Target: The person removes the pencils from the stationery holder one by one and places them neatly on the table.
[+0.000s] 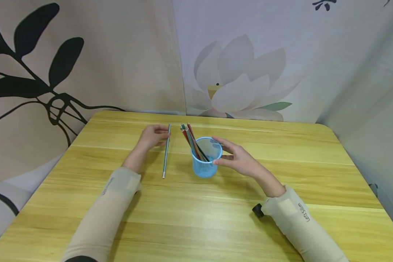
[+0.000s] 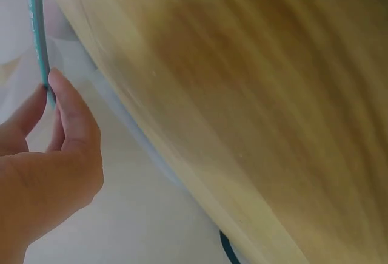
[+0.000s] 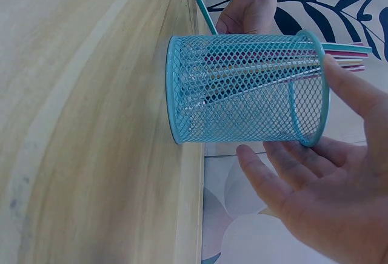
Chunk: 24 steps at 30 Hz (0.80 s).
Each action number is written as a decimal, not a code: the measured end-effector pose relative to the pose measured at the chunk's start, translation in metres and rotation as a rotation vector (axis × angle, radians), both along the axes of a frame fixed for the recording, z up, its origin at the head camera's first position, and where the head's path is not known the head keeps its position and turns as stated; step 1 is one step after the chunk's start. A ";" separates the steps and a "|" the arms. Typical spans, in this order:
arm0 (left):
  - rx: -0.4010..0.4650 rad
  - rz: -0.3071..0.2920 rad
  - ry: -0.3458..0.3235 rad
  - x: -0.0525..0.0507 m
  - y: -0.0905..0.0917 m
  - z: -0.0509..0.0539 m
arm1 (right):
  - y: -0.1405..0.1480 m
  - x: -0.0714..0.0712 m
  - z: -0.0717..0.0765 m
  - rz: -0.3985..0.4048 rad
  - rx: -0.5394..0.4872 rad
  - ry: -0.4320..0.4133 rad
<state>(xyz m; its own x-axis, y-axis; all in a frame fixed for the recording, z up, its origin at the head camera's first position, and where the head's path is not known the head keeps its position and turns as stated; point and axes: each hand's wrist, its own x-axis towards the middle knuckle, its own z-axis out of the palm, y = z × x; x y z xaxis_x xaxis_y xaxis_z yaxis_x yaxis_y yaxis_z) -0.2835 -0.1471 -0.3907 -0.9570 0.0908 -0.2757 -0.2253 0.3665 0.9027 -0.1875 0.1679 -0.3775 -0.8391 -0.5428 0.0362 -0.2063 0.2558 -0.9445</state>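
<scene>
Some pencils (image 1: 190,140) in a blue mesh cup (image 1: 204,169)
The cup stands on the table (image 1: 190,218), pencils leaning left. The left hand (image 1: 150,137) pinches a green pencil (image 1: 166,154) left of it; the right hand (image 1: 238,159) curves round the cup's rim, thumb touching.

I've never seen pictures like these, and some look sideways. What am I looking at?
These are a person's two bare hands, not a robot. The widest picture comes from a camera on the person's head. The other two come from cameras on the wrists, one on each, so things look tilted. On the wooden table stands a blue mesh cup with colored pencils leaning inside. The left hand pinches a single pencil, and the right hand holds the cup near its rim.
</scene>
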 end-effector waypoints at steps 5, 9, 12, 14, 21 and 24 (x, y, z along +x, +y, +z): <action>-0.043 -0.019 -0.033 -0.005 0.000 -0.004 | 0.000 0.001 0.000 -0.002 0.001 -0.001; -0.078 -0.023 -0.043 -0.008 0.001 -0.008 | 0.001 0.000 -0.001 -0.002 0.002 0.003; -0.093 -0.019 -0.053 -0.010 0.001 -0.010 | 0.001 -0.001 -0.002 -0.002 0.001 0.005; -0.101 -0.011 -0.058 -0.010 0.002 -0.011 | 0.001 -0.001 -0.002 -0.003 0.002 0.008; -0.156 -0.002 -0.050 -0.012 0.004 -0.014 | 0.001 -0.001 -0.002 -0.001 -0.002 0.013; -0.189 -0.014 -0.037 -0.012 0.006 -0.016 | 0.001 -0.001 -0.002 -0.002 0.001 0.013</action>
<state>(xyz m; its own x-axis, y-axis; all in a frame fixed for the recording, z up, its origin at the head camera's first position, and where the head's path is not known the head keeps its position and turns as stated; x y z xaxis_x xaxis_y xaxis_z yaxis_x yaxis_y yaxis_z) -0.2959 -0.1413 -0.4066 -0.9449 0.0474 -0.3239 -0.2504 0.5324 0.8086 -0.1883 0.1686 -0.3795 -0.8398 -0.5410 0.0466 -0.2177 0.2569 -0.9416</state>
